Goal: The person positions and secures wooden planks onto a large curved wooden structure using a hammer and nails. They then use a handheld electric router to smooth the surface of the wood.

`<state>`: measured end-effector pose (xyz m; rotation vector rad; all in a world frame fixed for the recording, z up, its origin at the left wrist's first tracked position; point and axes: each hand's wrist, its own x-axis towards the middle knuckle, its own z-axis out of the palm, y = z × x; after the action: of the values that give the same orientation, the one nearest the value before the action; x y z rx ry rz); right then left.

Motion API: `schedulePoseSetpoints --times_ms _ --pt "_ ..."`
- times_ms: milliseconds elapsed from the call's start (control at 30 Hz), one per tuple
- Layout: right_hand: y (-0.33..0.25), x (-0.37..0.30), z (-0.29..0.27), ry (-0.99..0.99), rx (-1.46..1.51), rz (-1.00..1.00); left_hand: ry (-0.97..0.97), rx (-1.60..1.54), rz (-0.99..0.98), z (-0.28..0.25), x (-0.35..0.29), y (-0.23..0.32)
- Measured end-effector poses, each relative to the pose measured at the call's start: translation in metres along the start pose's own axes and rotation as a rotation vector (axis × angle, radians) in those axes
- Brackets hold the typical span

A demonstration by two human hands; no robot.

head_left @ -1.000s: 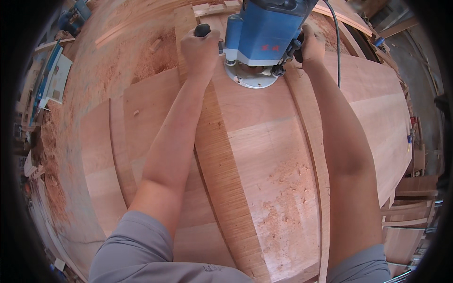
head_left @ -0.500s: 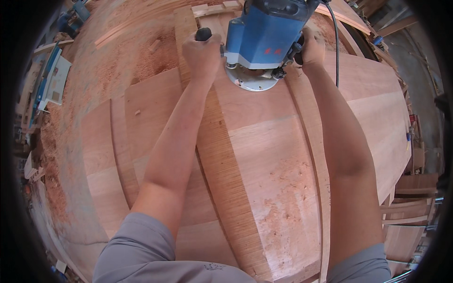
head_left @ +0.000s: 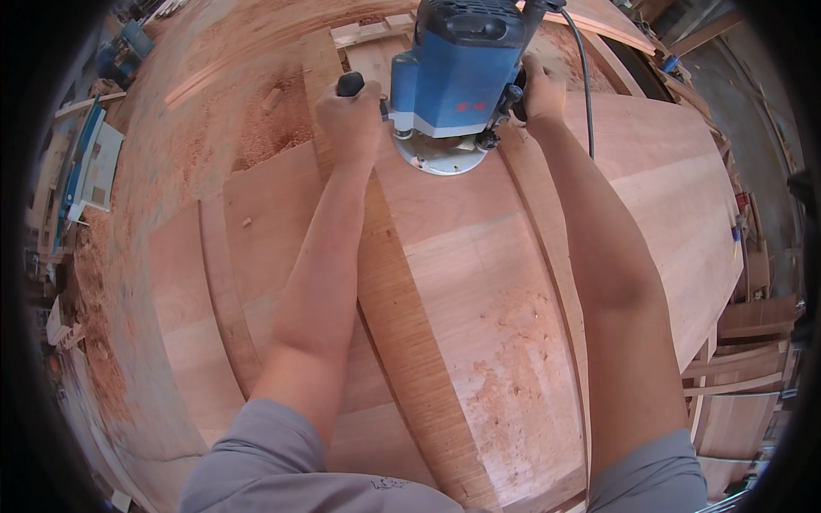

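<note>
While both sets of fingers are wrapped tight, left hand (head_left: pixel 349 115) clamps the black knob handle (head_left: pixel 349 83) and right hand (head_left: pixel 542 90) clamps the opposite handle, mostly hidden behind the router body. Blue router (head_left: pixel 460 73) sits top centre of frame, upright, round metal base plate (head_left: pixel 440 154) flat on the long wooden board (head_left: pixel 462 282). Black power cord (head_left: pixel 587 77) runs down the right side of the tool past the right wrist. Board lies on more stacked plywood sheets (head_left: pixel 667 205) covering the counter. Sawdust (head_left: pixel 265 128) piled upper left, lighter scatter lower centre on the board. Wood offcuts (head_left: pixel 372 32) just behind the router.
</note>
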<state>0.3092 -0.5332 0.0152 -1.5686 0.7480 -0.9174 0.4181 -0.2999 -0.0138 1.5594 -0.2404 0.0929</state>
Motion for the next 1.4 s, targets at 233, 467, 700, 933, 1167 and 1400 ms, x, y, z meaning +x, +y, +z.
schedulePoseSetpoints --times_ms 233,467,700,933,1167,1400 --pt "0.005 0.008 -0.003 -0.047 0.051 0.047 0.060 -0.029 0.032 0.004 0.005 -0.005" --pt "0.005 0.009 -0.004 -0.041 0.036 0.062 0.078 -0.058 0.043 0.004 0.004 0.000" --pt "0.005 0.010 -0.009 -0.053 0.015 0.077 0.031 -0.046 -0.039 0.005 -0.007 0.015" --pt "-0.007 0.004 -0.007 -0.026 -0.088 -0.010 0.014 -0.042 -0.055 -0.001 -0.002 0.015" --pt "-0.008 0.005 -0.009 -0.038 -0.091 0.024 0.002 -0.195 -0.093 0.001 -0.014 0.031" --pt "-0.016 0.000 -0.009 -0.043 -0.014 0.059 -0.007 -0.175 -0.085 -0.002 -0.011 0.031"
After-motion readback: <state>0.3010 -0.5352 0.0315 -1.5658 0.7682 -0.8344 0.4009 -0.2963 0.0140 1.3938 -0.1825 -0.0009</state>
